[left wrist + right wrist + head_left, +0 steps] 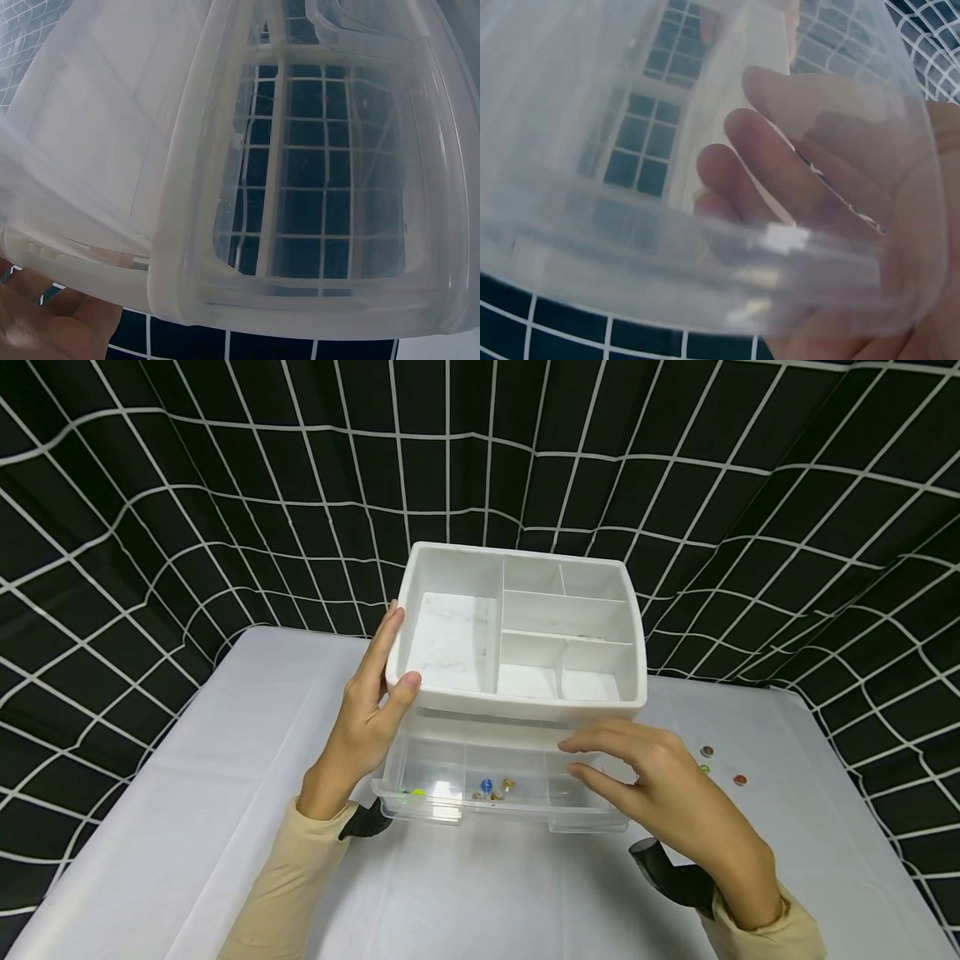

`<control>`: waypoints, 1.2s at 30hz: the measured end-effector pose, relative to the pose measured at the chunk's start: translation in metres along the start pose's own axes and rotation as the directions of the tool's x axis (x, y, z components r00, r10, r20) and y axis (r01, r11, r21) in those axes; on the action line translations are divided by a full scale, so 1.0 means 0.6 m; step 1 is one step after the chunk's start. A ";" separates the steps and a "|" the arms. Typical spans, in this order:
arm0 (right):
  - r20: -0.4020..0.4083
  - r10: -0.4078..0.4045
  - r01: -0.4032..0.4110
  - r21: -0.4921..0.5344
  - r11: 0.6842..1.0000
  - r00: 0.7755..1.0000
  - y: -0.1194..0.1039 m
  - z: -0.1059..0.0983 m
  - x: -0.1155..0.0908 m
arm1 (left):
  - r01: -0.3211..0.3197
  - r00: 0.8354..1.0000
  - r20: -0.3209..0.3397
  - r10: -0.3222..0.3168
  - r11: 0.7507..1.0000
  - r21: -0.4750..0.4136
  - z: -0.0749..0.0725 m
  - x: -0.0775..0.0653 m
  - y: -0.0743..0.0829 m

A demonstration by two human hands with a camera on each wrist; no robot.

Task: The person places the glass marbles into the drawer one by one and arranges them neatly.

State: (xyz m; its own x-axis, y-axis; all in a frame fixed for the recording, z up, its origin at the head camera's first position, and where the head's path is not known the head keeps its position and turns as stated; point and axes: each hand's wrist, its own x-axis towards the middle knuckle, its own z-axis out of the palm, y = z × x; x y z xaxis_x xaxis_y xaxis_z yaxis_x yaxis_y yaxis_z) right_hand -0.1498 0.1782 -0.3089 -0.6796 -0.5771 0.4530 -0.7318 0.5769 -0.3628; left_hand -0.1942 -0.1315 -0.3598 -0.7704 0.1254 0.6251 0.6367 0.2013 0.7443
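A white organizer box (pixel 450 697) with a divided top stands in the middle of the head view. Below its front rim, a clear plastic drawer (pixel 431 768) is pulled out. My left hand (pixel 367 718) holds the box at its left front corner, thumb on the rim and fingers along the outer side. Inside the drawer lie a blue bead (pixel 487 786), several amber ones (pixel 509 785) and a yellow-green one (pixel 417 792). Over the drawer's right part hovers my right hand (pixel 660 785), fingers loosely bent with nothing between them; clear plastic crosses it in the right wrist view.
Small bead-like pieces lie on the white tablecloth (pixel 780 835) to the right: a reddish one (pixel 740 780), a brownish one (pixel 707 751) and a green one (pixel 704 769). A black curtain with a white grid (pixel 465 468) surrounds the table's back and sides.
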 end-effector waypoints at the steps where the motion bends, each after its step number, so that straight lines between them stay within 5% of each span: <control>1: -0.018 -0.010 0.010 0.001 1.000 1.000 0.000 0.000 -0.003 | 0.000 1.000 -0.001 0.000 1.000 0.000 0.000 0.000 0.000; 12: -0.173 0.040 -0.039 0.010 0.999 0.984 0.008 -0.001 -0.030 | -0.007 1.000 -0.014 0.007 1.000 0.012 -0.002 -0.004 -0.003; 21: -0.348 -0.012 0.026 0.038 0.999 0.937 0.023 0.005 -0.042 | -0.021 1.000 -0.014 0.021 1.000 0.015 -0.001 -0.002 -0.003; 36: -0.387 0.075 -0.086 -0.011 0.996 0.919 0.038 -0.017 -0.078 | -0.020 1.000 -0.010 0.020 1.000 0.013 0.001 0.000 -0.002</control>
State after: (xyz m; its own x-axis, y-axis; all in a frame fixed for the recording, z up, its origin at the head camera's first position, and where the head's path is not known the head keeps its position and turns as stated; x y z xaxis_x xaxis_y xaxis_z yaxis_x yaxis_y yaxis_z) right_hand -0.1344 0.2242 -0.3298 -0.6592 -0.2632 0.7045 -0.6701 0.6308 -0.3913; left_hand -0.1949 -0.1311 -0.3610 -0.7571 0.1195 0.6423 0.6515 0.2109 0.7287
